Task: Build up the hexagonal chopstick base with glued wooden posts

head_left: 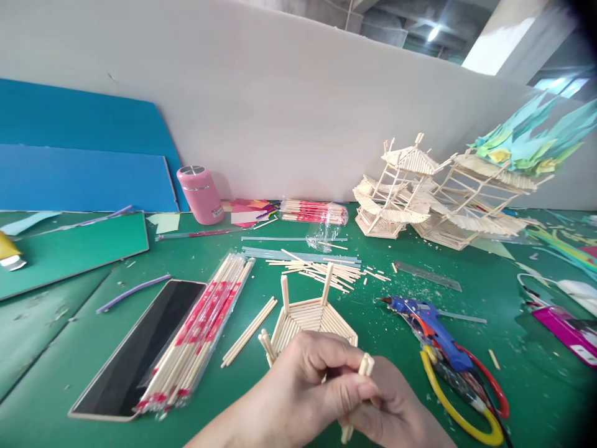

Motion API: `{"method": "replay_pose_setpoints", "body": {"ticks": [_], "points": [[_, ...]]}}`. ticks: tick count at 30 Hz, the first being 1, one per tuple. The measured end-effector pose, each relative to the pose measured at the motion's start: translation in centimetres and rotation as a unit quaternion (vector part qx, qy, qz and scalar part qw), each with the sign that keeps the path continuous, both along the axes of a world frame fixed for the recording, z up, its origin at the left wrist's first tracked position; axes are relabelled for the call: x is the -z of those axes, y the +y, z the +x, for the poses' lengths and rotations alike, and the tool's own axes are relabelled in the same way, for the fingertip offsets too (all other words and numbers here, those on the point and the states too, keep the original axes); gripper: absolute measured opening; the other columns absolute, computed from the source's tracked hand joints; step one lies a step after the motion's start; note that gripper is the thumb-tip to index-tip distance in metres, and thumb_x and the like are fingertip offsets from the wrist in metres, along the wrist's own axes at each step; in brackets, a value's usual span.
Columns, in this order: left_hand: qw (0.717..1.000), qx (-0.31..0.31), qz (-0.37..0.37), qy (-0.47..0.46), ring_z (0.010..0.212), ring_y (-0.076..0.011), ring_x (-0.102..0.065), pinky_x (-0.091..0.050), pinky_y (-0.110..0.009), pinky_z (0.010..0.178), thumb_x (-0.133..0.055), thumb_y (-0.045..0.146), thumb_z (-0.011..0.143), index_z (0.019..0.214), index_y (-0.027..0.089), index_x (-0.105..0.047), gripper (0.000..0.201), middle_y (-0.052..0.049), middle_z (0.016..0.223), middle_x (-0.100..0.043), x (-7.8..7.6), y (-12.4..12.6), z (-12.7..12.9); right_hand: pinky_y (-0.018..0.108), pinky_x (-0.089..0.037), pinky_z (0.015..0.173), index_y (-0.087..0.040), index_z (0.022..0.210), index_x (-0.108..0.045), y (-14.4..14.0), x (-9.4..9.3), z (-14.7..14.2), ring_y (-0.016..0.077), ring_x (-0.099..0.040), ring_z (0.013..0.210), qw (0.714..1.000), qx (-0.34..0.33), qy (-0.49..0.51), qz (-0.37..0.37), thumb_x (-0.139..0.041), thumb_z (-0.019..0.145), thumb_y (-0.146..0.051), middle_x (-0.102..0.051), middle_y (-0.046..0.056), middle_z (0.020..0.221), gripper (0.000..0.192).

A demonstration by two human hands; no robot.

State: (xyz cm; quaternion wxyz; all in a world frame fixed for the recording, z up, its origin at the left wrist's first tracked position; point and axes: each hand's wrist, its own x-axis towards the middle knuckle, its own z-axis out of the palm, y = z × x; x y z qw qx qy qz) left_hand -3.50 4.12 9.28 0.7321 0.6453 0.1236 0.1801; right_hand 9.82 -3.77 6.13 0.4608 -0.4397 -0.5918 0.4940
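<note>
Both hands, left hand [308, 379] and right hand [396, 410], pinch short wooden sticks [364, 366] together above the hexagonal stick base [310, 317], keeping their ends aligned over the green worktop [536, 386].

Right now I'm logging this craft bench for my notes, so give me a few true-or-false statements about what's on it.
1. Both hands, left hand and right hand, hold short wooden sticks. True.
2. The glue gun is red. False: it is blue, lying on the green mat.
3. The pink cup stands near the back wall. True.
4. The half-built stick frame lies behind the finished stick pavilions. False: it lies in front of them, just beyond the hands.
5. The wrapped stick bundle lies left of the frame. True.
</note>
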Motion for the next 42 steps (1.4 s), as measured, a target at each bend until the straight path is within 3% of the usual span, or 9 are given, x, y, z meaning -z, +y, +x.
{"method": "replay_pose_setpoints", "body": {"ticks": [3,6,11,16,26,42], "points": [[0.999,-0.018,-0.049,0.008,0.054,-0.0085,-0.043,-0.034,-0.02,0.049,-0.054,0.029,0.079,0.067,0.011,-0.063,0.023,0.0,0.058,-0.048,0.6,0.4,0.2,0.023,-0.029,0.051,-0.016,0.066,-0.058,0.0,0.7,0.3,0.0101,-0.04,0.058,1.0,-0.001,0.014,-0.003,-0.049,0.081,-0.038,-0.043,-0.001,0.062,0.028],[0.991,-0.045,-0.122,0.012,0.053,-0.0088,-0.046,-0.036,-0.021,0.052,-0.057,0.03,0.077,0.065,0.011,-0.062,0.023,0.0,0.055,-0.051,1.4,0.9,0.5,0.024,-0.028,0.052,-0.014,0.064,-0.058,0.2,1.6,0.6,0.01,-0.039,0.056,0.994,-0.014,0.08,-0.067,-0.051,0.08,-0.037,-0.043,-0.001,0.059,0.029],[0.966,-0.095,-0.242,0.011,0.043,-0.0055,-0.044,-0.035,-0.018,0.043,-0.058,0.028,0.076,0.061,0.012,-0.058,0.022,0.002,0.049,-0.051,2.9,1.1,1.2,0.023,-0.022,0.049,-0.013,0.064,-0.058,0.5,2.7,0.2,0.0078,-0.033,0.052,0.968,0.018,0.19,-0.166,-0.056,0.078,-0.036,-0.04,-0.003,0.054,0.027],[0.947,-0.127,-0.296,0.003,0.039,-0.0031,-0.041,-0.033,-0.015,0.038,-0.061,0.025,0.073,0.056,0.011,-0.054,0.023,0.005,0.047,-0.045,3.4,1.1,1.5,0.022,-0.014,0.043,-0.014,0.06,-0.055,0.7,2.6,-0.6,0.0054,-0.021,0.044,0.943,0.029,0.254,-0.211,-0.056,0.078,-0.036,-0.028,-0.008,0.047,0.028],[0.948,-0.119,-0.294,0.008,0.038,-0.0041,-0.042,-0.035,-0.017,0.039,-0.058,0.029,0.075,0.061,0.011,-0.052,0.023,0.005,0.047,-0.045,3.5,0.7,1.7,0.022,-0.013,0.042,-0.013,0.059,-0.057,0.5,2.3,-0.8,0.005,-0.02,0.043,0.926,0.049,0.295,-0.229,-0.059,0.075,-0.035,-0.029,-0.008,0.044,0.028],[0.956,-0.138,-0.252,0.052,0.035,-0.0042,-0.043,-0.026,-0.015,0.036,-0.061,0.035,0.071,0.055,0.011,-0.051,0.031,0.005,0.043,-0.045,3.3,-0.9,1.9,0.023,-0.015,0.047,-0.014,0.056,-0.051,-1.0,3.3,-0.8,0.0069,-0.024,0.05,0.943,0.026,0.271,-0.189,-0.06,0.071,-0.044,-0.031,-0.005,0.051,0.035]]}}
